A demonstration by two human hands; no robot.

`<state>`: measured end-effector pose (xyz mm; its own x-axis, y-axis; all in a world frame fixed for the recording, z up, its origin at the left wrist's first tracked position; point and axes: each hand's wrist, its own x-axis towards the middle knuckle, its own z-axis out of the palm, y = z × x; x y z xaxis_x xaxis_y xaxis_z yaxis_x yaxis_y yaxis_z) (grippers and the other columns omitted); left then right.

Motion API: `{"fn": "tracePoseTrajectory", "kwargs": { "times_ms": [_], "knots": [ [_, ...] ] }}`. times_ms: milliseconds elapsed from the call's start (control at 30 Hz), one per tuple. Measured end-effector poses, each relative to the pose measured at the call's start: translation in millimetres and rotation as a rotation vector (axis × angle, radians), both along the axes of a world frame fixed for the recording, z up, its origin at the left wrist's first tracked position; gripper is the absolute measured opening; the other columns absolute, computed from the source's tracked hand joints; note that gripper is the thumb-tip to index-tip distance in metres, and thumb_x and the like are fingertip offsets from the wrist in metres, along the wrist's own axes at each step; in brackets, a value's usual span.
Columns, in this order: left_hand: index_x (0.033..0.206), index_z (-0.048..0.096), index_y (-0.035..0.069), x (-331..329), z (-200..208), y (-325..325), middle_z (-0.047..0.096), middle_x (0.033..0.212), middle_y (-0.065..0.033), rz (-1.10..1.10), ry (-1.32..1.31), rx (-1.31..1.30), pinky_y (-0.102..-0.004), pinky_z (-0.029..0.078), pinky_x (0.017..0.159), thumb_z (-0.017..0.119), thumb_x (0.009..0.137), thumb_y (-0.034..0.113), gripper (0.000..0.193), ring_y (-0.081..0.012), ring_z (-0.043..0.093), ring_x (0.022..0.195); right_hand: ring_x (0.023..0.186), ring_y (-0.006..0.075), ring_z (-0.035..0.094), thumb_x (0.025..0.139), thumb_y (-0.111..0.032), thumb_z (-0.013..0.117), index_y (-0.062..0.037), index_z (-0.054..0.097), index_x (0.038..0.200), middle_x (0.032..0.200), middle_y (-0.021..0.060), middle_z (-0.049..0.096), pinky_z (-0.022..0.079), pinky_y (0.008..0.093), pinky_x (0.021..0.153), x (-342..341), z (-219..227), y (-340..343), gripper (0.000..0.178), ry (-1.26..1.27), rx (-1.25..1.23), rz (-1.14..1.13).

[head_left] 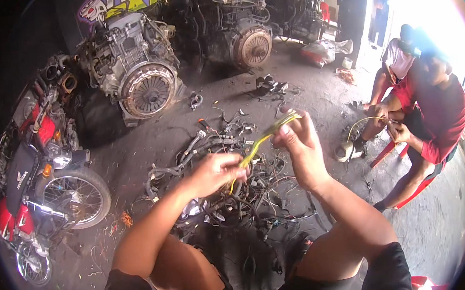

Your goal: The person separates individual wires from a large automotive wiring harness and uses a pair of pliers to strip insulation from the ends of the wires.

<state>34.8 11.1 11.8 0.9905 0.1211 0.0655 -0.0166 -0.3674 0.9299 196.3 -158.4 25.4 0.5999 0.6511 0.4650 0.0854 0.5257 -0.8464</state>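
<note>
A bundle of yellow-green wires (256,147) stretches slantwise between my two hands, above the floor. My right hand (301,142) is closed round its upper end, with the thumb pressed on the wires and their tips poking out past the fingers. Lower down, my left hand (216,173) pinches the same bundle, and a yellow end hangs below its fingers. Under both hands a tangled heap of wiring harness (247,198), with black cables, loose wires and connectors, spreads over the floor between my legs. My hands partly cover the heap.
Two engines (146,70) (247,41) stand at the back. A red motorcycle (46,179) is on the left. To the right, a co-worker in a red shirt (434,104) sits handling a wire, with another person behind. Orange wire scraps (126,219) lie near the motorcycle.
</note>
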Motion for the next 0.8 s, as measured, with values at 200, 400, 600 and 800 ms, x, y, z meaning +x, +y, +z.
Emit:
{"fn": "tracePoseTrajectory", "kwargs": {
  "times_ms": [200, 400, 600, 800],
  "knots": [
    [0.109, 0.066, 0.001, 16, 55, -11, 0.068, 0.095, -0.0055, 0.23, -0.274, -0.238, -0.0288, 0.055, 0.075, 0.064, 0.098, 0.018, 0.02, -0.0144, 0.067, 0.086, 0.123, 0.0301, 0.057, 0.093, -0.041, 0.069, -0.0048, 0.05, 0.136, 0.13, 0.019, 0.06, 0.044, 0.0416, 0.106, -11, -48, 4, 0.06, -0.583, -0.638, 0.419],
    [0.111, 0.066, 0.003, 20, 96, -14, 0.066, 0.088, -0.0035, 0.345, -0.46, -0.382, -0.0286, 0.055, 0.069, 0.065, 0.098, 0.023, 0.024, -0.0134, 0.066, 0.078, 0.1, 0.0095, 0.059, 0.103, -0.023, 0.058, -0.0009, 0.063, 0.117, 0.103, 0.0036, 0.07, 0.047, 0.0288, 0.093, -27, -43, 2, 0.027, -0.283, -0.418, 0.545],
    [0.11, 0.067, 0.006, 15, 93, -4, 0.065, 0.09, -0.0033, 0.381, -0.49, -0.49, -0.028, 0.056, 0.066, 0.066, 0.097, 0.024, 0.022, -0.0129, 0.065, 0.078, 0.1, 0.0102, 0.059, 0.105, -0.025, 0.053, 0.0012, 0.062, 0.118, 0.101, 0.0033, 0.069, 0.046, 0.0291, 0.094, -29, -33, -10, 0.031, -0.237, -0.326, 0.561],
    [0.111, 0.063, 0.008, 20, 78, -7, 0.063, 0.098, -0.0027, 0.438, -0.504, -0.519, -0.0282, 0.055, 0.063, 0.068, 0.096, 0.027, 0.025, -0.0122, 0.063, 0.079, 0.096, 0.009, 0.059, 0.105, -0.026, 0.053, 0.0015, 0.063, 0.116, 0.096, 0.0022, 0.068, 0.046, 0.0281, 0.093, -22, -40, -11, 0.031, -0.252, -0.357, 0.547]
  ]
}}
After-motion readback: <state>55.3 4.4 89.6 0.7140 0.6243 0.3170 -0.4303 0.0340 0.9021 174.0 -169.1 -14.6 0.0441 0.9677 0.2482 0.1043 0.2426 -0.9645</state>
